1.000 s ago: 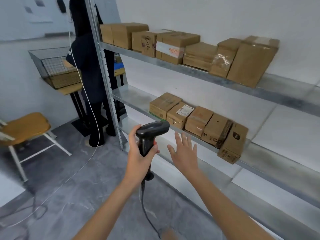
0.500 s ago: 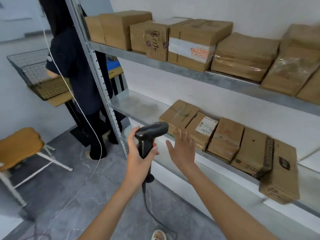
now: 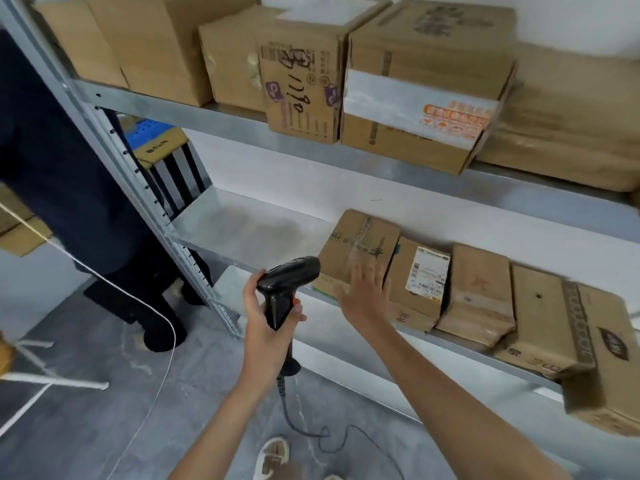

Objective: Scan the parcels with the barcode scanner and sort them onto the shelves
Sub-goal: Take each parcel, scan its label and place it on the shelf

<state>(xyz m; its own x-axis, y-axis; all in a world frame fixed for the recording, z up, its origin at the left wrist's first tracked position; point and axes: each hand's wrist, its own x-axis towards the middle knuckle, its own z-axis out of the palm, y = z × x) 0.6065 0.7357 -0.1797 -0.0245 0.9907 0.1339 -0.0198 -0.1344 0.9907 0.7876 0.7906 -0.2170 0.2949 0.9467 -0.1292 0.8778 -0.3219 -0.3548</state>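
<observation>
Here's the barcode scanner (image 3: 287,289), upright in our left hand (image 3: 266,327), fingers wrapped round its grip, its nose pointing right toward the middle shelf (image 3: 242,233). We've closed in: a second ago the whole rack sat further off, and now the leftmost parcel (image 3: 360,247) on that shelf is right in front of us. Our right hand (image 3: 363,296) has come forward with it, fingers spread and straight, palm toward the parcel's front edge. It looks to be touching or just short of the cardboard, and the blur won't let us call it. It holds nothing.

Beside that parcel is the one with the white label (image 3: 427,273), then more boxes in a row to the right. The upper shelf (image 3: 207,112) is packed with larger boxes. Our read: we're about to steady or turn this parcel for a scan, and no barcode faces the scanner yet. Behind the rack's post (image 3: 138,188) stands a person in dark clothes (image 3: 69,168).
</observation>
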